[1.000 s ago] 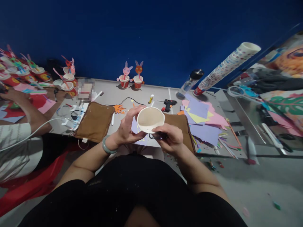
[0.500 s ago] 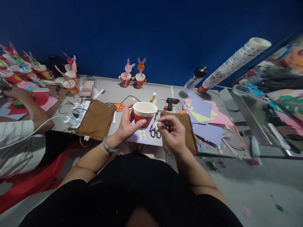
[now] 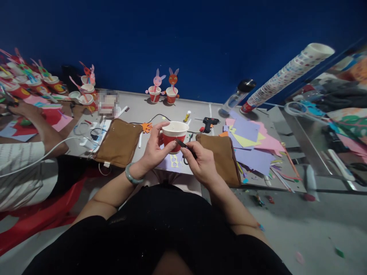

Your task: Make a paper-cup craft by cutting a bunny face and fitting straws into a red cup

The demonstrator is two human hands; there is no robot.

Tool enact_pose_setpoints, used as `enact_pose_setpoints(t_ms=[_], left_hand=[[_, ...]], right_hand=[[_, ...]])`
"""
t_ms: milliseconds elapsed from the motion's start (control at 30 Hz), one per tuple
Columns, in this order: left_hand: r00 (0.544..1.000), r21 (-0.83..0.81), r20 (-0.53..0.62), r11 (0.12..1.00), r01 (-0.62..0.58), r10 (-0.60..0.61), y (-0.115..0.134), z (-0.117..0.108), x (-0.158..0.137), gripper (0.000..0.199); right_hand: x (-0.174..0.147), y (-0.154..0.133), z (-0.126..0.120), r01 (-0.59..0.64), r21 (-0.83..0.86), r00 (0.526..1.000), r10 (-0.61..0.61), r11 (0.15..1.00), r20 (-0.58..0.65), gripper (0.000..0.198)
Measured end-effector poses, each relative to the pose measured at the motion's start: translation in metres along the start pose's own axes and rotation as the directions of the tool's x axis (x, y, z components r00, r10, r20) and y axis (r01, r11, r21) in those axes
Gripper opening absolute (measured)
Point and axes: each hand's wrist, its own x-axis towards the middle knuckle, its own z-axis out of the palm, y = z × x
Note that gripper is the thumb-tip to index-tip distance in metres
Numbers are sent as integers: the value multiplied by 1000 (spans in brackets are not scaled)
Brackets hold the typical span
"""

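My left hand (image 3: 156, 147) is wrapped round a red and white paper cup (image 3: 174, 134), its rim facing up. In my right hand (image 3: 200, 159) is a slim black pen-like tool (image 3: 182, 144), its tip at the cup's red side near my left thumb; whether it touches cannot be told. Scissors (image 3: 185, 158) lie behind the right hand, mostly covered. Below the cup a purple sheet with a yellow cut-out strip (image 3: 173, 162) rests on the table.
Two rabbit-topped cups (image 3: 155, 94) stand against the blue wall. A glue gun (image 3: 209, 124), a bottle (image 3: 237, 97), a tall leaning cup stack (image 3: 289, 78) and coloured paper (image 3: 252, 160) are to the right. Brown pads (image 3: 119, 143) flank my hands. At left, another person's arm (image 3: 43, 124) reaches over paper.
My right hand has moved left to the cup, bringing the black tool's tip to its side. It now covers most of the scissors. The left hand keeps hold of the cup.
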Motion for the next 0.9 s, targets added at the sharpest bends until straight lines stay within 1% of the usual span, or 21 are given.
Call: enact_pose_setpoints(t_ms=[133,233,300,400,500,567,667,767,833,900], left_hand=[[999,52,-11,998,-33,33,2,0,-3,57],[997,157,-26,985,-73,78,2,-2,-5,56],[989,242,-48,963,-121,137,2,-3,-5,56],[962,363,-49,902,-233,268,2,-4,-4,56],[916,450,-9,820,-354,401,3,-4,-2,56],[891,493,0,775,-396,455,5,-4,-1,51],[872,549,5,727,-412,490,10,-6,-1,41],[861,586,34,688,-428,507,16,-10,-3,34],[854,597,58,668,-444,517,21,-13,-4,30],[849,602,82,653,-459,521,25,-16,-6,28]], right_hand=[[1,0,2,11,-32,1000,-11,999,-21,17],[0,0,3,1,-38,999,-2,999,-32,19],[0,-1,3,-18,-24,999,17,1000,-29,21],[-1,-1,5,-37,-12,999,36,999,-30,22],[-2,0,7,-33,-31,999,32,999,-43,21],[-3,0,8,-13,-68,998,9,998,-58,20],[-5,1,10,34,-131,994,-46,991,-96,19],[-7,1,11,77,-159,986,-99,984,-132,18],[-8,1,12,97,-155,983,-119,983,-138,18],[-8,1,12,98,-113,985,-112,989,-130,19]])
